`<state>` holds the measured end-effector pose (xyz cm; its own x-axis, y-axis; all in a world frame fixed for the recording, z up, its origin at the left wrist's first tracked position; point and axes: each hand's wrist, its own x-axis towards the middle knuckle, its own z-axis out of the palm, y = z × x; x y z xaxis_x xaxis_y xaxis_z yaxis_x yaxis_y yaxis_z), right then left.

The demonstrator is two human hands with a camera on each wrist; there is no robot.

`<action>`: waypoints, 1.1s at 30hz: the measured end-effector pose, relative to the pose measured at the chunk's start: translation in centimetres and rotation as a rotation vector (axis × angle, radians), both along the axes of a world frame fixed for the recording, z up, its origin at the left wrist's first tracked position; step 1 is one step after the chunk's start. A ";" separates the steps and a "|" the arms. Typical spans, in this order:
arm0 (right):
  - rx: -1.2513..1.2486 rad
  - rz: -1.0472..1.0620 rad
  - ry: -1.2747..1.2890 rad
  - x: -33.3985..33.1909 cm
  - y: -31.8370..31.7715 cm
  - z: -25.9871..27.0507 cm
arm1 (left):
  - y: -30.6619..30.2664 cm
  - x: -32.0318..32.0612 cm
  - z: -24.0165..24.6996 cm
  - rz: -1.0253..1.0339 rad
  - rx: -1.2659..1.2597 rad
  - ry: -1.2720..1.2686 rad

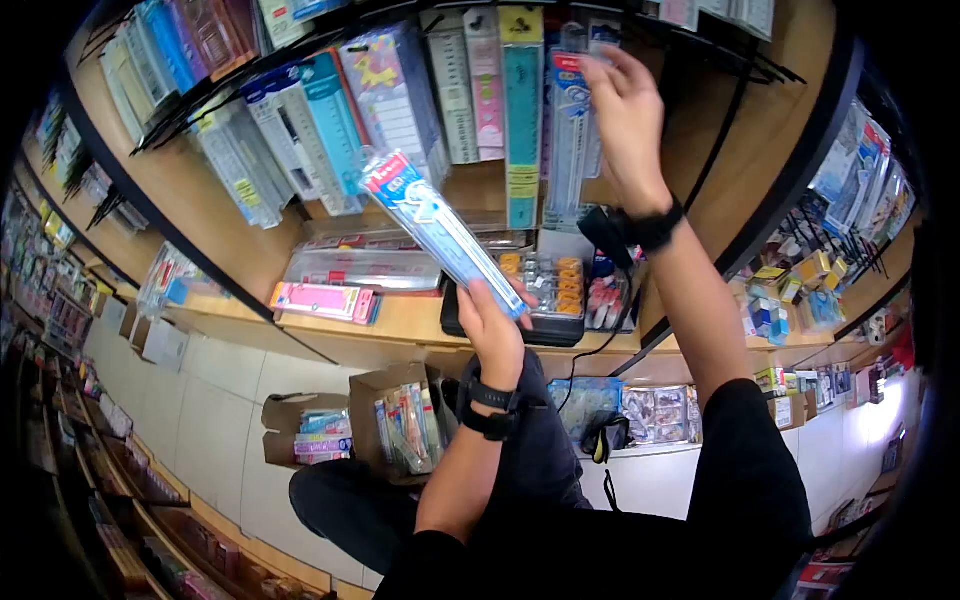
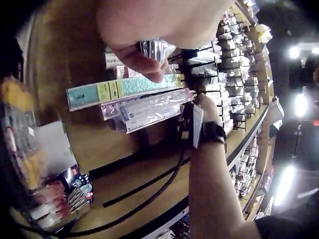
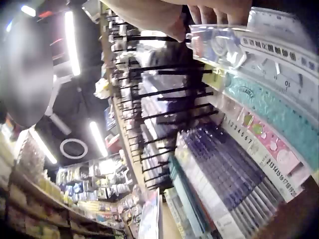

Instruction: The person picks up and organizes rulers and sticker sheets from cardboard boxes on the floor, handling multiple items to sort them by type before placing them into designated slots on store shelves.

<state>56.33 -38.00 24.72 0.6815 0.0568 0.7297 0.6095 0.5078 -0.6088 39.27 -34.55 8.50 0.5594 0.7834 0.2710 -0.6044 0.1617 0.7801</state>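
My left hand (image 1: 493,335) grips the lower end of a clear ruler pack (image 1: 430,225) with a red and blue header, held slanting in front of the shelf. Up at the display hooks, my right hand (image 1: 628,115) pinches the top of a similar hanging ruler pack (image 1: 571,120). In the right wrist view, that hand's fingers (image 3: 212,15) are at the header end of the pack (image 3: 224,50). A teal ruler (image 1: 522,140) in a yellow-topped sleeve hangs just left of it. The left wrist view shows my left hand (image 2: 159,25) close up, partly hiding its pack.
Other packaged rulers (image 1: 330,125) hang in rows to the left. Below stand a black tray of small orange-topped items (image 1: 568,290) and a pink box (image 1: 322,300). Open cartons (image 1: 385,385) sit on the floor. Black hooks (image 3: 164,94) jut from the rack; a dark cable (image 2: 169,174) dangles nearby.
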 end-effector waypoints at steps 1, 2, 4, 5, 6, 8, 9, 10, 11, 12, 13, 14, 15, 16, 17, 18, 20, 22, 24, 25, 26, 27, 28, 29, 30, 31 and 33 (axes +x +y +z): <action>0.044 -0.130 -0.118 -1.4 -0.6 -1.1 | -0.1 -1.1 -0.6 -0.047 0.001 -0.032; -0.035 -0.190 -0.204 -3.1 -1.6 -2.3 | -0.5 -1.9 -1.0 -0.059 -0.024 -0.066; -0.241 -0.110 -0.276 -6.6 -2.9 -4.5 | -0.6 -3.2 -1.7 -0.055 0.035 -0.010; -0.364 0.024 -0.253 -8.2 -2.9 -5.3 | -0.9 -3.9 -1.8 -0.073 0.108 0.050; -0.434 0.204 -0.131 -9.7 -2.4 -6.1 | -1.3 -3.9 -1.8 -0.047 0.092 0.076; -0.460 0.356 -0.010 -11.8 -1.4 -6.1 | -1.8 -4.4 -1.6 0.013 0.227 0.188; -0.441 0.383 0.015 -12.4 -1.1 -5.7 | -2.0 -4.8 -1.4 0.078 0.378 0.282; -0.437 0.372 0.021 -12.4 -1.0 -5.6 | -2.3 -5.5 -0.2 0.132 0.457 0.372; -0.467 0.338 0.028 -12.3 -0.9 -5.4 | -2.4 -5.6 -0.3 0.123 0.461 0.372; -0.497 0.305 0.034 -12.4 -0.8 -5.4 | -2.5 -5.5 -0.5 0.182 0.509 0.392; -0.497 0.301 0.040 -12.6 -0.7 -5.6 | -2.6 -5.5 -0.7 0.242 0.556 0.413; -0.517 0.316 0.025 -12.8 -0.6 -5.8 | -2.5 -5.3 -1.3 0.242 0.508 0.380; -0.536 0.331 0.007 -13.1 -0.5 -6.0 | -2.6 -5.4 -1.6 0.237 0.510 0.384; -0.516 0.383 0.066 -13.6 -0.6 -5.8 | -2.6 -5.5 -1.3 0.246 0.500 0.344; -0.512 0.379 0.069 -13.9 -0.6 -5.9 | -2.7 -5.7 -0.9 0.253 0.490 0.305; -0.444 0.400 0.113 -14.1 -0.6 -6.0 | -2.8 -5.9 -0.7 0.249 0.495 0.305; -0.370 0.414 0.157 -14.4 -0.6 -6.3 | -2.9 -6.4 -0.2 0.225 0.426 0.301; -0.296 0.423 0.162 -14.1 -0.4 -6.8 | -2.8 -6.3 -0.3 0.180 0.379 0.250; -0.321 0.363 0.145 -13.7 -0.5 -6.8 | -2.6 -6.3 -0.8 0.133 0.333 0.196; -0.351 0.309 0.130 -13.4 -0.6 -6.8 | -2.4 -6.5 -1.1 0.059 0.266 0.235; -0.346 0.300 0.126 -13.1 -0.7 -6.6 | -2.4 -6.6 -1.3 -0.015 0.200 0.273; -0.285 0.372 0.199 -12.8 -0.8 -6.4 | -2.5 -6.7 -1.5 -0.023 0.207 0.266; -0.223 0.444 0.269 -12.4 -0.9 -6.1 | -2.6 -6.8 -1.5 -0.087 0.151 0.210; -0.218 0.437 0.262 -12.1 -1.2 -5.7 | -2.7 -6.8 -1.5 -0.150 0.093 0.155; -0.138 0.564 0.364 -11.8 -1.8 -5.0 | -2.8 -6.9 -1.5 -0.156 0.099 0.149; -0.058 0.691 0.466 -11.6 -2.2 -4.4 | -2.8 -7.0 -1.4 -0.192 0.105 0.150; -0.075 0.679 0.460 -11.2 -2.7 -3.5 | -2.8 -7.1 -1.3 -0.232 0.115 0.148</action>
<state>45.18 -40.75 21.17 0.7110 0.6019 0.3636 -0.1343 0.6238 -0.7699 32.20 -37.32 7.21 0.7598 0.5990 0.2528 -0.4402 0.1878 0.8780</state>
